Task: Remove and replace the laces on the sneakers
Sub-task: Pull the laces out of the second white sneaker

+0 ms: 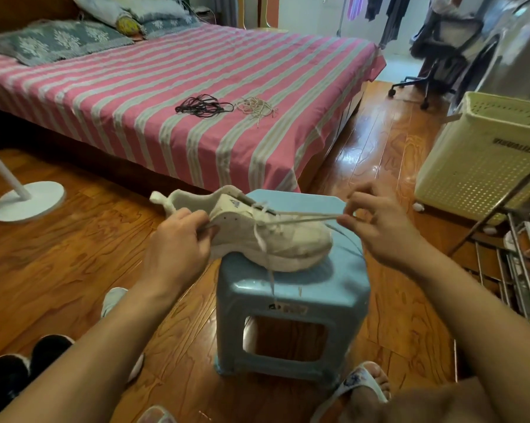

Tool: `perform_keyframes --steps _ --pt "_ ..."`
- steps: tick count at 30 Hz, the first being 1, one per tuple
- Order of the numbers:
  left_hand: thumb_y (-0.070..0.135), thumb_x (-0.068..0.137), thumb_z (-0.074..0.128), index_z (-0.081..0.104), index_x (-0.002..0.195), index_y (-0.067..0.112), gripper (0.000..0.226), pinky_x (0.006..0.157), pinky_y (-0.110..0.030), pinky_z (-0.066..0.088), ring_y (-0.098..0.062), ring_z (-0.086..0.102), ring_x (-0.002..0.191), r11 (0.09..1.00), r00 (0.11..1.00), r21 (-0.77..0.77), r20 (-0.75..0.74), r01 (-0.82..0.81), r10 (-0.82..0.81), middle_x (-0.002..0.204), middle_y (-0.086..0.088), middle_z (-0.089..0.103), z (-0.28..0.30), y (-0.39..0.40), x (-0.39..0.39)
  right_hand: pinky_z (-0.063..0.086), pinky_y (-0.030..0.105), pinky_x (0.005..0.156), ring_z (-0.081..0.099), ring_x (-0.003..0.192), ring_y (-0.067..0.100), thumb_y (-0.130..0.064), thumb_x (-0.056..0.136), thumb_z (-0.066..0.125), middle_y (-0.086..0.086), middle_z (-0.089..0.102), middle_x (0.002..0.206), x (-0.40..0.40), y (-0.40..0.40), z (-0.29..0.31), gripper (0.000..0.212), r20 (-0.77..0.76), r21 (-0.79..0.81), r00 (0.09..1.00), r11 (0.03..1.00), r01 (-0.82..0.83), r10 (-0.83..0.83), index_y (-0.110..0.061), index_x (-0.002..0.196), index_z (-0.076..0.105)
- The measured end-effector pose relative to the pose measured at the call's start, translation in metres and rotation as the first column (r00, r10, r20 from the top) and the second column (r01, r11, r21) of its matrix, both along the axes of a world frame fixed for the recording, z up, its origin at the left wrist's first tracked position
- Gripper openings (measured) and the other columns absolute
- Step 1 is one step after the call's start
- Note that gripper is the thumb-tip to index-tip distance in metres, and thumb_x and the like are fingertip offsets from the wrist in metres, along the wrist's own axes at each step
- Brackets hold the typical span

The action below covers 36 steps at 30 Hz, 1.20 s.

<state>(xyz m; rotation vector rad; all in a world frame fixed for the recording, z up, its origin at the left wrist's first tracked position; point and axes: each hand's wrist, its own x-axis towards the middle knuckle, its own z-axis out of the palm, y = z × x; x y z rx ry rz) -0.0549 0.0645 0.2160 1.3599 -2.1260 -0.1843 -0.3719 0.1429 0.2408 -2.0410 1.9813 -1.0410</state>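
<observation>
A white sneaker (291, 239) lies on a light blue plastic stool (291, 300), toe pointing right. My left hand (178, 242) grips the sneaker near its heel and collar. Out to the right of the shoe, my right hand (376, 221) pinches the white lace (303, 219), which stretches taut from the eyelets. Another end of the lace hangs down over the stool's front. On the bed lie a bundle of black laces (202, 105) and a bundle of pale laces (256, 106).
A bed with a pink striped sheet (166, 96) stands behind the stool. A cream laundry basket (483, 154) and a metal rack (520, 257) are at the right. A white fan base (28, 201) sits left. Black slippers (16, 370) lie at lower left on the wood floor.
</observation>
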Motion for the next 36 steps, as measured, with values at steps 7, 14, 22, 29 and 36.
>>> perform_keyframes --steps 7,14,22,29,36 --pt "0.029 0.097 0.061 0.064 0.085 0.019 0.016 0.056 -0.04 0.052 -0.017 0.052 0.068 0.998 0.998 -0.01 0.009 0.068 -0.068 0.078 0.007 0.05 -0.003 0.022 -0.021 0.046 0.039 0.091 0.053 0.1 0.027 -0.036 0.08 0.078 0.002 0.065 0.099 0.062 -0.011 -0.02 0.025 -0.355 -0.002 0.925 0.989 -0.147 0.137 -0.019 0.098 0.074" --pt "0.024 0.098 0.062 0.062 0.083 0.02 0.016 0.061 -0.035 0.049 -0.018 0.056 0.072 0.988 0.988 0.068 -0.058 -0.139 0.143 0.08 0.002 0.056 -0.009 -0.01 0.002 0.031 0.028 0.064 0.042 0.079 0.017 -0.009 0.086 0.074 -0.003 0.05 0.075 0.042 0.008 -0.018 0.019 -0.235 -0.201 0.971 0.975 -0.098 0.049 -0.01 0.071 0.062" --pt "0.01 0.093 0.065 0.061 0.08 0.01 0.014 0.056 -0.024 0.03 -0.019 0.047 0.073 0.993 0.996 -0.089 -0.04 -0.081 0.078 0.081 0.002 0.049 0.005 -0.007 0.021 0.037 0.035 0.091 0.042 0.11 0.02 -0.044 0.078 0.081 0.001 0.055 0.114 0.017 0.01 -0.026 0.039 -0.339 0.074 0.938 0.996 -0.046 0.068 -0.025 0.11 0.071" --pt "0.012 0.094 0.065 0.062 0.079 0.009 0.016 0.051 -0.025 0.035 -0.016 0.046 0.064 0.977 0.993 -0.2 -0.081 0.069 -0.087 0.082 0.004 0.05 0.005 0.027 -0.01 0.043 0.042 0.066 0.049 0.078 0.026 -0.03 0.091 0.068 0.005 0.06 0.081 0.099 -0.006 -0.012 0.02 -0.369 -0.275 0.928 0.96 -0.062 -0.046 -0.013 0.084 0.059" --pt "0.008 0.093 0.063 0.06 0.081 0.011 0.012 0.057 -0.024 0.029 -0.019 0.045 0.073 0.985 0.986 -0.112 -0.115 -0.134 0.121 0.082 0.001 0.047 -0.003 -0.003 0.017 0.045 0.034 0.064 0.054 0.077 0.017 -0.022 0.086 0.075 -0.011 0.056 0.076 0.086 0.021 -0.011 0.013 -0.314 0.149 0.91 0.961 -0.235 0.271 -0.023 0.078 0.064"
